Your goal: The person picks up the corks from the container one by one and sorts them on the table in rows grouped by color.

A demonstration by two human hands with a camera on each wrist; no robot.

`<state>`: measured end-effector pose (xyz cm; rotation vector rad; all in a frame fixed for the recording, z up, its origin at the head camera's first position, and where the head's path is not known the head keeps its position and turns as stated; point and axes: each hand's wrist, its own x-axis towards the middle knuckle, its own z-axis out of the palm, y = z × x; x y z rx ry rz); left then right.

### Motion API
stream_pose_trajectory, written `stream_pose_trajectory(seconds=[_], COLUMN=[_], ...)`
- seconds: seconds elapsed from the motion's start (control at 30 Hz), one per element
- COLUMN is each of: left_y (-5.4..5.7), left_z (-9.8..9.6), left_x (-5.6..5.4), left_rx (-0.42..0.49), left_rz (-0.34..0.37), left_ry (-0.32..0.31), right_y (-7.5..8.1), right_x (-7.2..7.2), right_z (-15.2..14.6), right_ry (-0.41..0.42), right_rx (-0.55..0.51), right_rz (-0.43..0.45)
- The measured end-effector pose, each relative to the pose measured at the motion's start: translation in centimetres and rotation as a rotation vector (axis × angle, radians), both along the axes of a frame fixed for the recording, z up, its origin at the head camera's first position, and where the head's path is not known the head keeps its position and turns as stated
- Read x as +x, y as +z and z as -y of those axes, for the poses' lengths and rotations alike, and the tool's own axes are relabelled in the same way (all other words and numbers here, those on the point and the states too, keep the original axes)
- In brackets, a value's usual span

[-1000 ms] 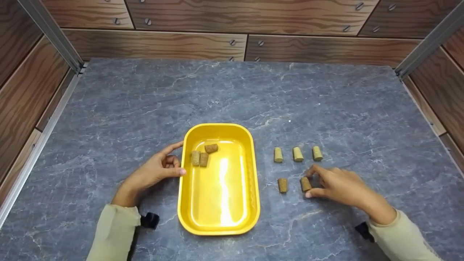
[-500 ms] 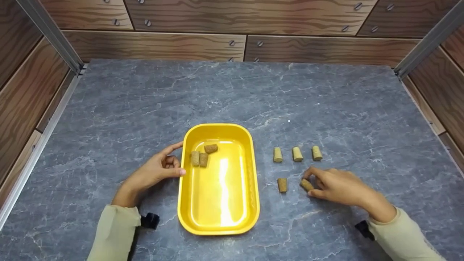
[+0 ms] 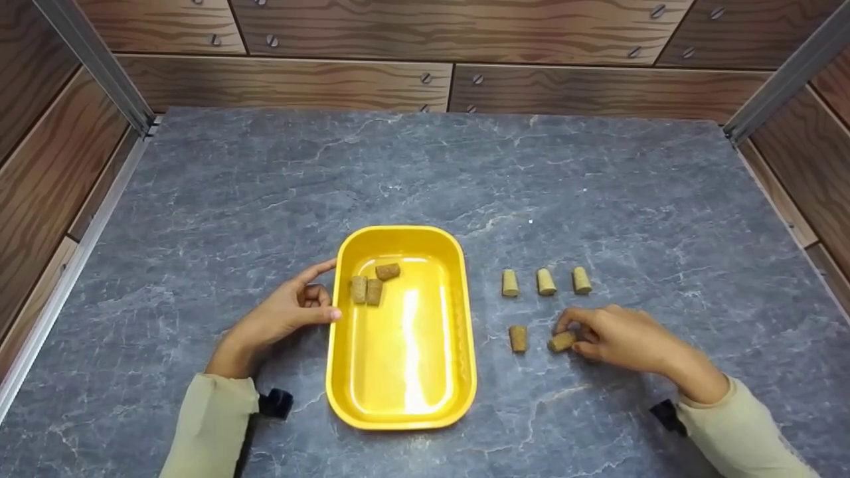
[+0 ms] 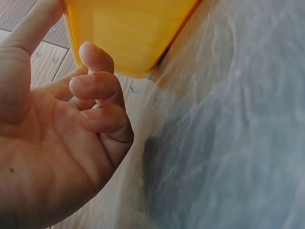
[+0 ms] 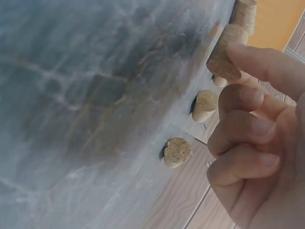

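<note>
A yellow tray (image 3: 401,423) stands mid-table, my left hand (image 3: 282,312) at its left side. The left thumb rests on the rim and the index finger lies along the outer wall; the other fingers curl in the left wrist view. To the right of the tray, my right hand (image 3: 624,337) pinches a brown cork stopper (image 3: 562,342) lying on its side on the table. Its thumb touches that stopper (image 5: 223,59) in the right wrist view; the index fingertip is hidden there. Another brown stopper (image 3: 518,338) lies between the held one and the tray.
Three paler cork stoppers, the rightmost (image 3: 582,280) among them, lie in a row behind the right hand. Inside the tray are three more stoppers, one (image 3: 388,271) apart from a touching pair (image 3: 374,292). Wood-patterned panels (image 3: 285,83) border the grey marbled table (image 3: 372,172).
The stopper at my right hand has turned from pointing away to lying nearly crosswise. The right thumb has shifted slightly away and right. Left hand and tray have stayed put.
</note>
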<state>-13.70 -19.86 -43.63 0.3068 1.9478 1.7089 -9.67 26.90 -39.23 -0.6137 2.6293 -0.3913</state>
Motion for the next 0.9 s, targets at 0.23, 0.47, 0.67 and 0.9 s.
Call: stream_pose_trajectory(seconds=[0.23,0.47,0.67,0.9], left_y=[-0.1,0.1,0.2,0.1], left_z=[0.0,0.1,0.1,0.1], left_x=[0.0,0.0,0.0,0.0], left_rx=[0.003,-0.008,-0.014,-0.019], left_rz=[-0.017,-0.026,-0.026,-0.033], left_ry=[-0.017,-0.021,-0.016,-0.012], right_y=[-0.2,-0.3,-0.1,-0.2], right_x=[-0.4,-0.2,0.3,0.6], right_z=[-0.4,-0.9,-1.2,-0.6], right_ry=[0.065,0.04,-0.062,-0.12], right_rx=[-0.04,-0.077,-0.041,0.037], right_rz=[0.026,0.042,0.051,0.014])
